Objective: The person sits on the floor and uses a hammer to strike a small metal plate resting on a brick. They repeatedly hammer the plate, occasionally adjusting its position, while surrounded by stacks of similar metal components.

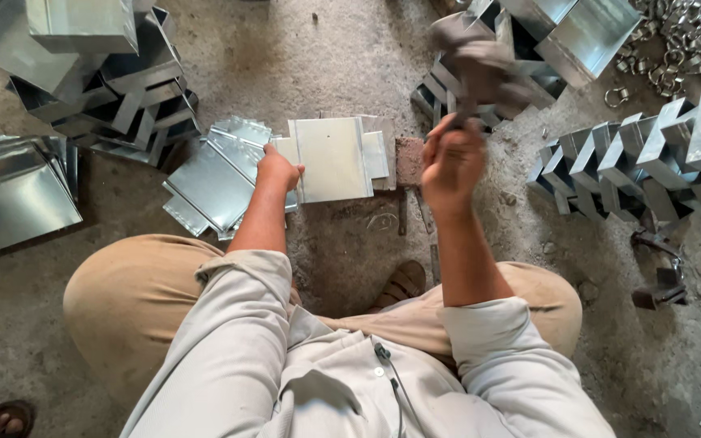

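Galvanised sheet-metal piece (333, 158) flat on concrete floor (318, 57), centre of scene, just beyond crossed knees. Left hand (277, 172) pressed on its left edge, fingers curled down against the metal, pinning rather than gripping. Right hand (452, 158) raised to the right, fingers closed tight round handle of a mallet (480, 69), head blurred, up and farther off. Loose flat sheets (212, 178) overlapping on the left. Folded metal boxes (123, 89) stacked far left. Row of bent channel pieces (634, 154) on the right. Heap of small metal rings (679, 40) far right.
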